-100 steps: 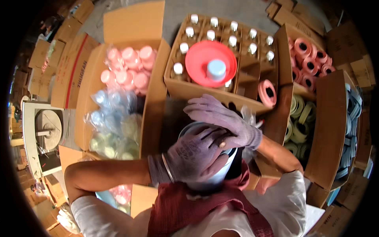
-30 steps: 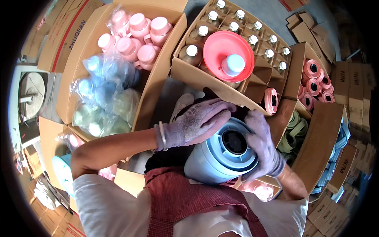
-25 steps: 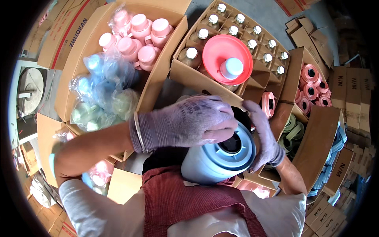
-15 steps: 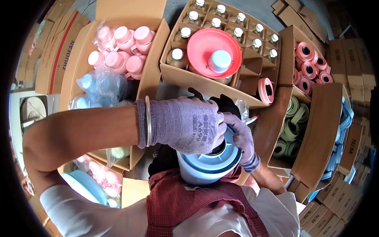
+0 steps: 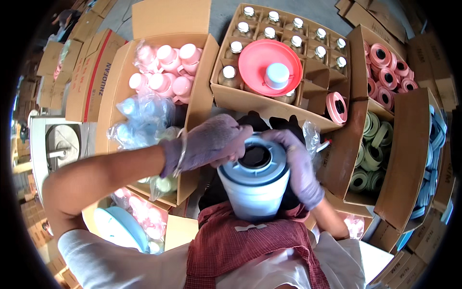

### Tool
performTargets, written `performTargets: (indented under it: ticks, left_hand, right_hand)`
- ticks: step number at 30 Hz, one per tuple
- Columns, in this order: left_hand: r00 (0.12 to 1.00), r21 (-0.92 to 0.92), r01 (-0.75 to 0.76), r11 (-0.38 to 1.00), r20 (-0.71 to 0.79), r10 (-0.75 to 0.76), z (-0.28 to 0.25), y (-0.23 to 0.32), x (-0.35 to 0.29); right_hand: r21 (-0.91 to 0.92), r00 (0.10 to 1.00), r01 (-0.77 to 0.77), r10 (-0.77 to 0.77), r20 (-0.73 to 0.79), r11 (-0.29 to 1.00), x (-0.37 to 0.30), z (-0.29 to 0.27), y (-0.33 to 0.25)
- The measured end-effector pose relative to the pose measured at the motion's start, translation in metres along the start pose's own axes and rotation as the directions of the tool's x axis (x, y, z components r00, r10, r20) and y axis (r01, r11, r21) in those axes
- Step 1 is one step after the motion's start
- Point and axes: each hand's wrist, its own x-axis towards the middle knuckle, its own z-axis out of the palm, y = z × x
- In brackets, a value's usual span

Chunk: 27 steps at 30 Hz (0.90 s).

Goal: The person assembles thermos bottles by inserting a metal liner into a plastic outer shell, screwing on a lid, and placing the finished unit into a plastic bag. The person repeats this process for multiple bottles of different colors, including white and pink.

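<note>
Head view: blue jug gripped between both hands' fingers.

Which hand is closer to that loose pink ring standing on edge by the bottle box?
Right. The right hand, gripping the pale blue canister's side, sits just below the pink ring; the left hand rests on the canister's top, farther left.

one head view, looking steeply down, close.
</note>
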Motion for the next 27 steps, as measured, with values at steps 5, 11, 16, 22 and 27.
performTargets:
  ticks: [5, 11, 16, 22, 27]
  left_hand:
    - [0.827, 0.344, -0.253, 0.904, -0.407, 0.387, 0.062, 0.005, -0.025]
    - [0.746, -0.519, -0.666, 0.535, -0.446, 0.495, 0.071, -0.051, 0.069]
    - [0.763, 0.150, -0.436, 0.887, -0.462, 0.453, 0.041, -0.036, 0.089]
    - [0.773, -0.322, -0.460, 0.827, -0.604, 0.194, 0.078, 0.000, -0.017]
    - [0.497, 0.209, -0.729, 0.652, -0.493, 0.714, 0.082, -0.060, 0.059]
  right_hand:
    - [-0.179, 0.890, 0.428, -0.379, 0.255, 0.886, 0.051, -0.033, 0.000]
    - [-0.632, 0.923, 0.383, -0.300, 0.240, 0.673, -0.043, 0.010, -0.054]
    - [-0.343, 0.710, 0.683, -0.478, 0.517, 0.644, -0.045, -0.035, -0.063]
    - [-0.409, 0.837, 0.510, -0.326, 0.440, 0.757, 0.041, -0.070, -0.015]
    - [-0.550, 0.941, 0.285, -0.120, 0.316, 0.785, -0.008, -0.032, -0.032]
